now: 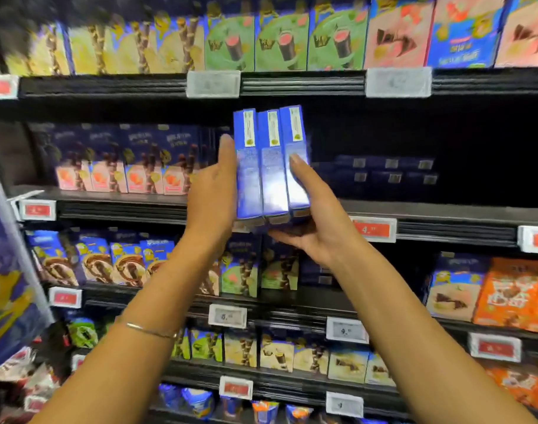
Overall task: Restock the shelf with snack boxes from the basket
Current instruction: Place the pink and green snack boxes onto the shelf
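Three blue snack boxes (pixel 272 160) stand upright, side by side and touching, held in the air just in front of the middle shelf (pixel 445 223), their tops close under the upper shelf's edge (pixel 301 84). The left hand (pixel 214 191) presses flat, fingers straight, against the left box. The right hand (pixel 316 228) cradles the bases, thumb clasping the right box. Left of them the shelf row (pixel 124 166) is full to its front. To the right lies dark open room, with low flat boxes (pixel 390 171) far back.

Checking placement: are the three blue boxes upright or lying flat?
Upright: the three blue boxes stand on end, side by side, between the left hand and right hand.
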A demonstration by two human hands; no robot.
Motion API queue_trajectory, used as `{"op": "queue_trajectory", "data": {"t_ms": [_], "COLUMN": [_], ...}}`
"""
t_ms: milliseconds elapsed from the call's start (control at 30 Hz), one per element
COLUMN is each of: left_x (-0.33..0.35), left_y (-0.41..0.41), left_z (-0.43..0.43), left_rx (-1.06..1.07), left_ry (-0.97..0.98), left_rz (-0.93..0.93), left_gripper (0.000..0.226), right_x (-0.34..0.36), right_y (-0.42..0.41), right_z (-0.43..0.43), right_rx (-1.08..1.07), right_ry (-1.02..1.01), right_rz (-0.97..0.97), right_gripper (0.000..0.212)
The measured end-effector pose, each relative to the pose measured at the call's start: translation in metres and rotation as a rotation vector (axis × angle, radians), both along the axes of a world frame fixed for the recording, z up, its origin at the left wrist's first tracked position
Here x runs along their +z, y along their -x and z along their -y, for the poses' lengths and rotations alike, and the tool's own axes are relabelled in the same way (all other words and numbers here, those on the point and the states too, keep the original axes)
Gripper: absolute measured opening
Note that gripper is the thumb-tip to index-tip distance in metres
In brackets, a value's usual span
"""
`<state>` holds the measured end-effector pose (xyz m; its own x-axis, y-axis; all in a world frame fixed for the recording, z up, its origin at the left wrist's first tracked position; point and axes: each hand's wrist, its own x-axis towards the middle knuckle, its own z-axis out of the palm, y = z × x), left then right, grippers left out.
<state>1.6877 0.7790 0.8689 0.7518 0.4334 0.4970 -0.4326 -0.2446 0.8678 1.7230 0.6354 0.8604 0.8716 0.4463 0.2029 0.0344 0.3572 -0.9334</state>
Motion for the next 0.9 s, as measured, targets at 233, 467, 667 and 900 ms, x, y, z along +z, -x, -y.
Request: {"op": "queue_trajectory", "data": {"t_ms": [233, 467, 667, 900], "left_x": [-0.006, -0.009, 0.002, 0.002], "left_y": [-0.026, -0.058, -0.074, -0.075], "left_z": [-0.014, -0.053, -0.100, -0.126], "left_rx": [-0.247, -0.317, -0.133, -0.155], "left_ry": [0.049, 0.321, 0.273, 0.195], "left_rz": [0.090, 0.000, 0.065, 0.183], "left_gripper": [0.045, 0.051, 0.043, 0.055], "right_x": [0.019, 0.030, 0.033, 0.033], "right_y": [-0.019, -0.063, -0.109, -0.161], "right_z": [-0.020, -0.013, -0.017, -0.049], "right_rx": [-0.136, -0.083, -0.359, -0.640], "right_ry": [0.236, 0.320, 0.242, 0.576], "right_rz": [0.173, 0.084, 0.110, 0.159], "right_gripper": [0.081, 0.024, 0.027, 0.012]}}
